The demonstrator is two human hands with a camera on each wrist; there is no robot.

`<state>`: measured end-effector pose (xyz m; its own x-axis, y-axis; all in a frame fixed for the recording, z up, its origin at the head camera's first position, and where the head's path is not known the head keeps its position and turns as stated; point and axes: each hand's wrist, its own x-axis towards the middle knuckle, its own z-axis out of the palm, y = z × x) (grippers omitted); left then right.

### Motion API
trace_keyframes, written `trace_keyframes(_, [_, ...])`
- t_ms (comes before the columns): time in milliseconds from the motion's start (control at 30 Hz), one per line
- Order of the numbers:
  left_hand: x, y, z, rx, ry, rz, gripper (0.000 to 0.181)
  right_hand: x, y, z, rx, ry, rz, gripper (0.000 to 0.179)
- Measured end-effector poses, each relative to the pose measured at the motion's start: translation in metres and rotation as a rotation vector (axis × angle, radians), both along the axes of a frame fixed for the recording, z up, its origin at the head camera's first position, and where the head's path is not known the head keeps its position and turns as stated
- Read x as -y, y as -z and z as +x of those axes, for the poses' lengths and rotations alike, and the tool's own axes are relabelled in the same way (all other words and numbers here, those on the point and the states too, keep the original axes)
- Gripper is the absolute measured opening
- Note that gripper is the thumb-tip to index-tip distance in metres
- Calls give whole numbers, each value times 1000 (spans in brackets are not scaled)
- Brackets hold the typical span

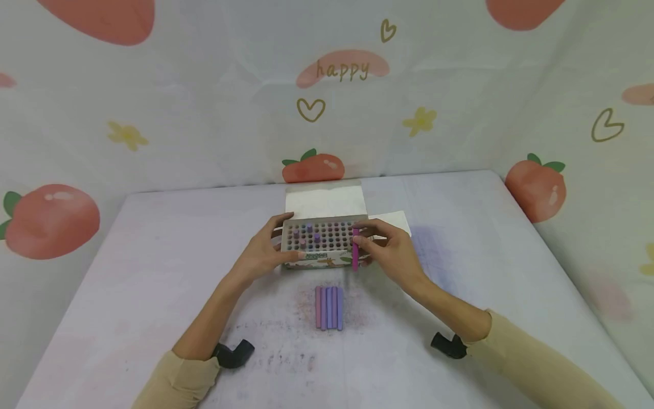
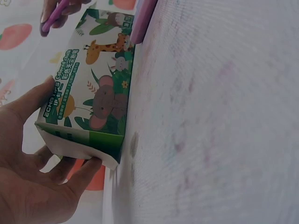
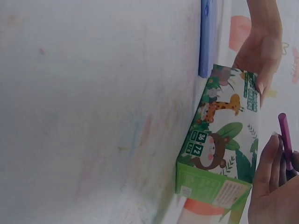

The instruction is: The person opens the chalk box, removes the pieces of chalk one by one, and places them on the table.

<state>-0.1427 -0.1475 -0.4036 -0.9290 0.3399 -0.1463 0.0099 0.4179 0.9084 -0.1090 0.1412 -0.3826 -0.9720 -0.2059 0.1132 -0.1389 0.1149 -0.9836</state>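
1. Magenta round chalk stick [image 1: 355,250]: it is above the right end of the decorated cardboard chalk box [image 1: 322,263], apart from the box in both wrist views, and looks nearer level than upright.
2. The right hand [image 1: 393,244] pinches the stick between thumb and fingertips, closed just to its thickness. A light, even pinch should suit it best, since chalk likely snaps under a hard squeeze.
3. The left hand [image 1: 260,250] spans the box's left end, thumb at the front edge and fingers curved round the end and back, spread as wide as the box. Steady pressure there would stop it sliding; pressing the thin card hard could buckle it.
4. Purple chalk ends [image 1: 317,237] stand up in the left half of the grid of holes, so the right wrist is best held clear of them.
5. For any work at a hole, the stick would need turning upright and lining up straight; tilt could chip its end.
6. Five pink-to-violet chalk sticks [image 1: 329,308] lie side by side in front of the box; the forearms do well to stay outside them.
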Motion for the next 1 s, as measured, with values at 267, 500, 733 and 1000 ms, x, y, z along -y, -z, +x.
trace_keyframes(267, [0, 0, 2, 13, -5, 5, 93, -2, 7, 9, 45, -35, 48, 31])
trace_keyframes(500, [-1, -2, 0, 8, -4, 10, 92, -5, 9, 16, 85, -60, 78, 31])
trace_keyframes(733, [0, -1, 0, 13, -12, 13, 92, -6, 15, 22, 156, -104, 105, 31])
trace_keyframes(1000, [0, 0, 1, 13, -18, 10, 91, -3, 30, 27, 229, -161, 86, 31])
